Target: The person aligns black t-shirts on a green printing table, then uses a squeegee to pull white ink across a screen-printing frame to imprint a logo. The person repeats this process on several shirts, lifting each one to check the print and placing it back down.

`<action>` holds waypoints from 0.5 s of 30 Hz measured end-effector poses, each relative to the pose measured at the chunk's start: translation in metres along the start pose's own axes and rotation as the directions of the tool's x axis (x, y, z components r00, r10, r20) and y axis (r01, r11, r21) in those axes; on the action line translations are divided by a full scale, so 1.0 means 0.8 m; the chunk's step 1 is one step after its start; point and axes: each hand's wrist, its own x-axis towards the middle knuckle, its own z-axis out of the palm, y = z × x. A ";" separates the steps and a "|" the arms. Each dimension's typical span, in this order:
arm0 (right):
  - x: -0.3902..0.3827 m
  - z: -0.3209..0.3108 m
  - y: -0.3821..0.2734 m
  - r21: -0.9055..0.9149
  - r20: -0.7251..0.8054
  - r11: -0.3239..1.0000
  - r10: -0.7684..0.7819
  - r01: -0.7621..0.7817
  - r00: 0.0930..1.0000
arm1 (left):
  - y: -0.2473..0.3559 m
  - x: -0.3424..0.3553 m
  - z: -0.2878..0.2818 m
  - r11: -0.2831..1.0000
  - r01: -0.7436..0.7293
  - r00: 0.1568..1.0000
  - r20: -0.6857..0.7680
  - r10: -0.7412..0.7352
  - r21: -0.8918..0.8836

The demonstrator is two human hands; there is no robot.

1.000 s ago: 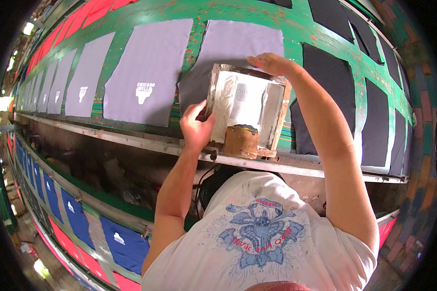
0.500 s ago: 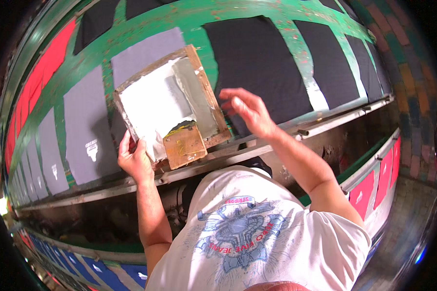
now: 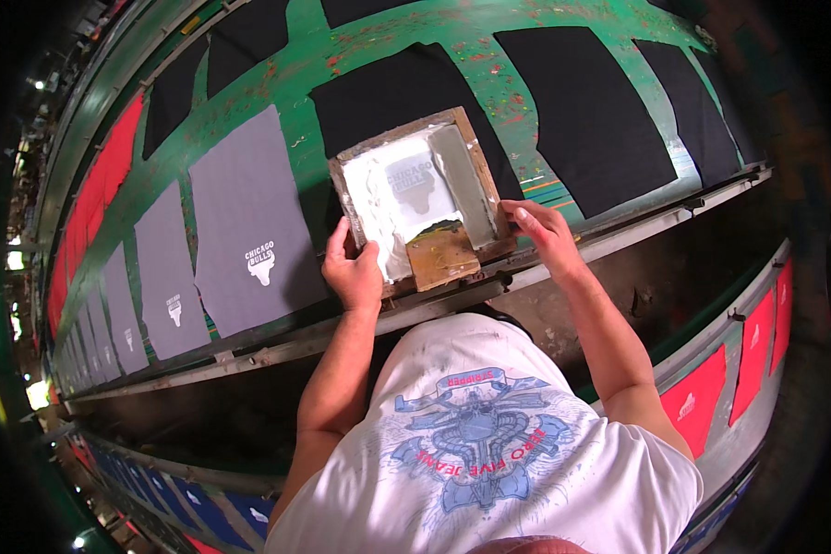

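A wooden screen-printing frame (image 3: pixel 474 150), with white ink spread on its mesh, is over the near part of a black fabric piece (image 3: pixel 392 92). Through the mesh a grey design shows faintly. Inside, at the near side, leans a squeegee (image 3: pixel 445 260) with a wooden handle and an ink-stained edge. My left hand (image 3: pixel 353 275) is closed on the frame's left near side, thumb over the rim. At the right near side, my right hand (image 3: pixel 547 238) grips the rim between thumb and fingers. Whether the frame rests flat on the fabric, I cannot tell.
To the left, a grey fabric piece (image 3: pixel 249 203) bears a white print, with several similar ones beyond. More black pieces (image 3: pixel 586 120) lie rightward on the green table (image 3: pixel 319 65). A metal rail (image 3: pixel 619 242) edges it. Red pieces (image 3: pixel 697 402) lie on another table behind, to the right.
The frame, with the squeegee in it, has gone from a grey piece to the black piece on its right. My right hand, earlier free and apart, now holds the frame. The view has shifted.
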 end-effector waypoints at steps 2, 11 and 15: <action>-0.005 -0.023 0.013 0.007 0.021 1.000 0.005 -0.005 1.000 | -0.003 -0.014 0.016 1.000 0.024 1.000 0.005 -0.024 -0.006; -0.010 -0.065 0.039 0.051 0.115 0.999 0.015 -0.021 0.993 | 0.005 -0.032 0.044 0.999 0.021 1.000 0.008 -0.021 0.038; -0.010 -0.063 0.036 0.060 0.096 0.998 0.029 -0.035 0.995 | 0.006 -0.031 0.045 0.997 0.046 0.999 -0.020 -0.045 0.065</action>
